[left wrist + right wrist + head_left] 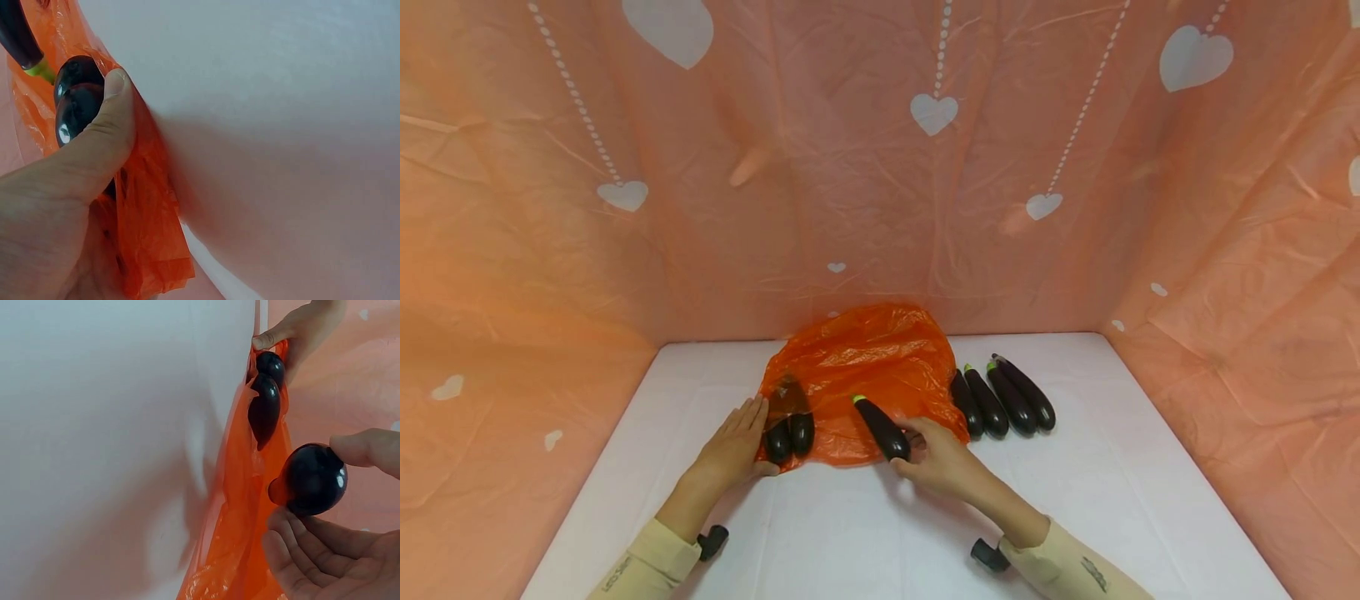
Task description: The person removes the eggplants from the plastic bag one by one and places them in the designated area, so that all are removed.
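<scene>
My right hand [936, 457] pinches a dark eggplant [882, 428] by its rounded end, thumb on one side and fingers on the other. Its green stem tip points away over an orange plastic bag [868, 354] that lies spread on the table. In the right wrist view the held eggplant [314, 479] shows end-on. At the bag's left side my left hand [733, 442] rests with straight fingers along the edge, the thumb [115, 103] pressing the near rim. Two eggplants [790, 435] lie beside this hand, their far parts under the thin orange film.
Several more eggplants [1011, 400] lie side by side at the bag's right edge. A white cloth [827, 533] covers the table. Orange sheeting with white hearts [880, 183] hangs behind and at both sides.
</scene>
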Available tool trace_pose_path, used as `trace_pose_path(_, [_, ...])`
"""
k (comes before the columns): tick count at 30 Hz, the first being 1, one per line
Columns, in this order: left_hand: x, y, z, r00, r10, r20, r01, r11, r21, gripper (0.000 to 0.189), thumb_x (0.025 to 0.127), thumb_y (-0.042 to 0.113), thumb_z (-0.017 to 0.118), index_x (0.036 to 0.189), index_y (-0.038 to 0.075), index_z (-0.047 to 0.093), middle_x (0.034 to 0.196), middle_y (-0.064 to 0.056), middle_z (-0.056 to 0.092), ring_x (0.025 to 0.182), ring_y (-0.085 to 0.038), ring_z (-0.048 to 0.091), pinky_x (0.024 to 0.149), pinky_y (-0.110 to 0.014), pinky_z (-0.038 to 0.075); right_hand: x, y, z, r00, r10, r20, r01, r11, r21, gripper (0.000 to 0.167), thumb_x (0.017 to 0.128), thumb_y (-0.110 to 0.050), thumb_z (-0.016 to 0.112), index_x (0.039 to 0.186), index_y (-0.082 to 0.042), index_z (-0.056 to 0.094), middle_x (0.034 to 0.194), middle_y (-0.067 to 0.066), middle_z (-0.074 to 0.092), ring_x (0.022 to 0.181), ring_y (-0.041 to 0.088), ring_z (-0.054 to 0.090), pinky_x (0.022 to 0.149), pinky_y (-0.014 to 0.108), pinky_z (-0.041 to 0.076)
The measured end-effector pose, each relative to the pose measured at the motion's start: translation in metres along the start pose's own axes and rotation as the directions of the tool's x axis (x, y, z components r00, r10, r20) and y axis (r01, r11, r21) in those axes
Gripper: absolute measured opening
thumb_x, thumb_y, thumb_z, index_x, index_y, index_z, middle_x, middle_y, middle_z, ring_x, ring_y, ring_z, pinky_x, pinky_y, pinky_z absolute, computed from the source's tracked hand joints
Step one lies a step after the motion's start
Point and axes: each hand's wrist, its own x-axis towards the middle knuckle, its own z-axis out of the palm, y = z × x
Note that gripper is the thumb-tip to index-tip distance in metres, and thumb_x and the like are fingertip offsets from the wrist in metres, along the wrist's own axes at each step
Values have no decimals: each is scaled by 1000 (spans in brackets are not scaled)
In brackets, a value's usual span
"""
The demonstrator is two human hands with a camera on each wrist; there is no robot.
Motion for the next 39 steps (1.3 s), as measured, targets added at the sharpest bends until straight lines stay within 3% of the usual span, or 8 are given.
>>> trace_pose_path(6, [0, 1, -1, 1000, -1, 1, 1, 1000, -4, 110, 82, 30, 93, 155, -23, 31, 164, -41, 32, 154, -56, 29, 127, -64, 27, -10, 2, -8, 1000, 20, -17, -20, 1000, 2, 60, 90, -22, 86, 142, -1, 65, 118, 7, 72, 103, 21, 69, 94, 47, 61])
trace_pose_path(12, [1, 2, -1, 1000, 0, 5, 0, 1000, -4, 110, 82, 30, 93, 155, -23, 31, 164, -41, 32, 154, -56, 29, 127, -63, 27, -20, 9, -17, 999, 20, -27, -20, 1000, -18, 57, 91, -22, 86, 142, -6, 67, 121, 2, 73, 105, 18, 68, 94, 43, 60])
trace_pose_path(20, [0, 3, -2, 1000, -11, 12, 11, 1000, -7, 110, 82, 31, 94, 156, -22, 31, 164, -40, 32, 155, -55, 29, 128, -63, 27, -32, 16, -32, 999, -12, -49, 10, 999, -42, 53, 91, -21, 86, 139, -6, 68, 124, 3, 72, 104, 19, 69, 96, 43, 60])
trace_pose_path(29, [1, 3, -1, 1000, -17, 17, 17, 1000, -9, 111, 82, 32, 93, 156, -21, 31, 165, -40, 32, 155, -55, 30, 128, -63, 27, -42, 23, -48, 997, -21, -76, 18, 999, -31, 53, 92, -19, 87, 140, -6, 68, 116, -1, 69, 104, 18, 68, 96, 50, 61])
trace_pose_path(39, [2, 3, -1, 1000, -17, 12, 17, 1000, -2, 110, 81, 31, 94, 156, -21, 32, 164, -40, 32, 154, -55, 30, 128, -63, 27, -47, 36, -62, 980, -7, -201, 14, 999, 37, 54, 91, -9, 86, 141, -4, 67, 119, 3, 73, 105, 21, 73, 99, 45, 61])
